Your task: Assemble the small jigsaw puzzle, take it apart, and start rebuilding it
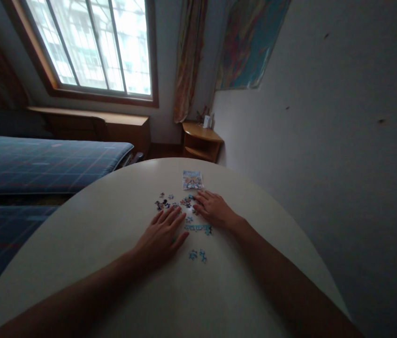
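Note:
My left hand lies flat on the white table, fingers stretched out and together, pointing at a scatter of small loose puzzle pieces. My right hand rests palm down beside it, its fingertips on the pieces near the middle of the scatter. Between the two hands lies a short joined strip of blue pieces. Two more joined bits sit nearer to me. A small printed picture card lies just beyond the right hand.
The table is rounded and stands against a white wall on the right. A bed with a blue checked cover is on the left. A wooden corner shelf, a window and a curtain are at the back.

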`<state>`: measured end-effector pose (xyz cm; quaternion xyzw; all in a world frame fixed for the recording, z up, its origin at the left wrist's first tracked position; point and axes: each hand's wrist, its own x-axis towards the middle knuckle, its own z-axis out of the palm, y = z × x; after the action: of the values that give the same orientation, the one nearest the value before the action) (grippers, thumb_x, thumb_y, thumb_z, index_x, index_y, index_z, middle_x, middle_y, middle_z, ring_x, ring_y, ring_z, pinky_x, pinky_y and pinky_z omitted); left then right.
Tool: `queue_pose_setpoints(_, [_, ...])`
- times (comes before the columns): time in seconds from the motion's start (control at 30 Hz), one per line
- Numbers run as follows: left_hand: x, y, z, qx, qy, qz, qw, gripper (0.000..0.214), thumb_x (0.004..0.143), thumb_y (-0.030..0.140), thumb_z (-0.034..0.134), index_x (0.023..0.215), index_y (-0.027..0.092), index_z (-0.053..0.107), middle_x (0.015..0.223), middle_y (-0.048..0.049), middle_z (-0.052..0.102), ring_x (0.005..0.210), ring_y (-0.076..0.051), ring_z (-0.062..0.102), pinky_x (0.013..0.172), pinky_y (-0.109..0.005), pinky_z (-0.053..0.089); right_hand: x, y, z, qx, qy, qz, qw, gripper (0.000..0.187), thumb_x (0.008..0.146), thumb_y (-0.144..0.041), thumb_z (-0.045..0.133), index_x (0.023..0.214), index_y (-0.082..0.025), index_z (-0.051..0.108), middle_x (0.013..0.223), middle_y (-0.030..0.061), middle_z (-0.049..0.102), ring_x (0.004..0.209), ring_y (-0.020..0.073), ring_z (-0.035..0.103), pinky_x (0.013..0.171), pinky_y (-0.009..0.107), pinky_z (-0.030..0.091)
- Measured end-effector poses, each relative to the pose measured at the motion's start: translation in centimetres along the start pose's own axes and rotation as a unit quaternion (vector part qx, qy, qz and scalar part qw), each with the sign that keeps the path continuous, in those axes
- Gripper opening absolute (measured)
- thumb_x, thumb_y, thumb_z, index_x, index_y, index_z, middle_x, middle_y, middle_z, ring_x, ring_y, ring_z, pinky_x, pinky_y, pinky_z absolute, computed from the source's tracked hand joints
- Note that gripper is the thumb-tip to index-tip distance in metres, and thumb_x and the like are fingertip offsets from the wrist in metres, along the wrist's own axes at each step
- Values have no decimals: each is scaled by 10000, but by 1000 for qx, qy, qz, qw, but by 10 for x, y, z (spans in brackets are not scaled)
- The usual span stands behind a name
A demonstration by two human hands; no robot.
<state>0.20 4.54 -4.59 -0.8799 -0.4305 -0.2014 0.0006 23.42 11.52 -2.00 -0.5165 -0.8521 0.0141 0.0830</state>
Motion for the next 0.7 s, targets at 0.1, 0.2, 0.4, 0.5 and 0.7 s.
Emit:
queue_pose_setpoints(0.1, [0, -1, 0, -1, -4, 9, 1000, 509, 1008, 487, 397, 1433, 213, 453, 1528, -109, 418, 1432, -279, 337, 1168, -512, 281, 6, -11, -1, -3, -6, -10, 1000, 547, 996, -553, 336, 1425, -254, 493, 1530, 99, 426, 1414, 311, 362, 1132, 529, 298])
queue_pose_setpoints(0.2, [0, 0, 0, 7, 1, 14, 1000, 504, 1004, 487, 402, 1420, 208, 468, 1525, -110, 423, 1426, -286, 343, 1161, -509, 294, 16, -20, 0, -5, -8, 2, 1000, 604, 968, -628, 327, 1440, -281, 472, 1540, 94, 411, 1415, 337, 351, 1130, 555, 286])
queue_pose_setpoints(0.4, [-1, 1, 0, 17, -6, -15, 1000, 515, 997, 495, 406, 1402, 189, 492, 1528, -131, 411, 1431, -316, 329, 1160, -526, 289, 18, -18, -2, -11, -12, 9, 1000, 663, 956, -676, 269, 1436, -274, 484, 1545, 103, 401, 1410, 331, 360, 1140, 534, 273])
queue_pose_setpoints(0.5, [-1, 1, 0, 21, -10, -30, 999, 531, 992, 506, 408, 1409, 186, 487, 1537, -145, 393, 1435, -336, 315, 1151, -545, 292, 11, -13, -3, -10, -17, -2, 1000, 644, 964, -651, 301, 1461, -270, 452, 1563, 109, 369, 1424, 320, 337, 1151, 530, 245])
queue_pose_setpoints(0.7, [0, 3, -1, 15, -16, -27, 999, 519, 993, 489, 413, 1410, 187, 480, 1549, -145, 372, 1444, -336, 296, 1151, -543, 294, -7, -13, -10, -19, -33, -78, 996, 597, 964, -637, 340, 1444, -308, 475, 1547, 112, 392, 1415, 344, 343, 1136, 555, 241])
